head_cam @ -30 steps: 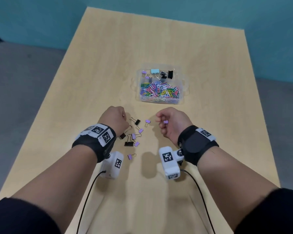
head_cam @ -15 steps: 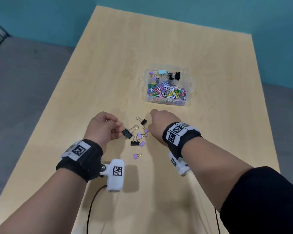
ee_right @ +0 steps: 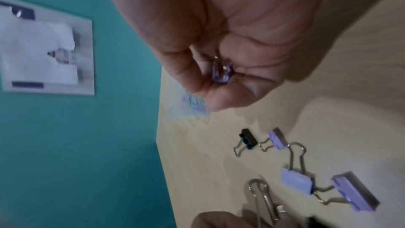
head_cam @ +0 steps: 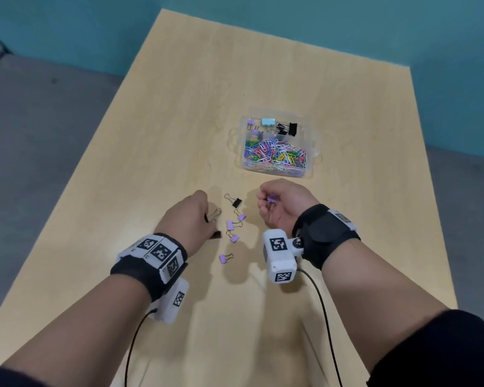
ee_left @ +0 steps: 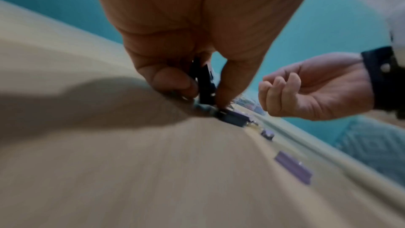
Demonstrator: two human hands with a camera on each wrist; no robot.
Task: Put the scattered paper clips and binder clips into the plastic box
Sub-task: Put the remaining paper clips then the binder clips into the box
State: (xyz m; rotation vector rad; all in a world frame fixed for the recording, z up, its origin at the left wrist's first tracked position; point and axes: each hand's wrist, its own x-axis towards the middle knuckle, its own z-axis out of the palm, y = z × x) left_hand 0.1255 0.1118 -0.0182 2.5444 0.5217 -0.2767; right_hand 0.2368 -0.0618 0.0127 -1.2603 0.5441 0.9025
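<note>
left hand (head_cam: 189,217) is low over the wooden desk (head_cam: 179,121), knuckles up; the left wrist view shows thumb and fingers pinching a black binder clip (ee_left: 205,82) upright between them, close to the desk surface. a silver wire handle (head_cam: 215,213) sticks out past the fingertips in the head view, and another black binder clip (head_cam: 216,234) lies just beside the heel of this hand.

right hand (head_cam: 281,203) is raised palm-up, fingers curled in, gripping a small purple binder clip (ee_right: 221,72) between thumb and fingers. it holds nothing else that can be made out.

loose on the desk between the two hands: one black binder clip (head_cam: 236,202) with its handle pointing away, and four purple binder clips (head_cam: 229,225) in a rough line running toward the person, two of them touching or nearly so.

clear plastic box (head_cam: 313,141) sits further out on the desk, beyond the right hand and well apart from the loose clips. its near compartment is heaped with coloured paper clips (head_cam: 274,155); the far compartment holds purple, light blue and black binder clips.
</note>
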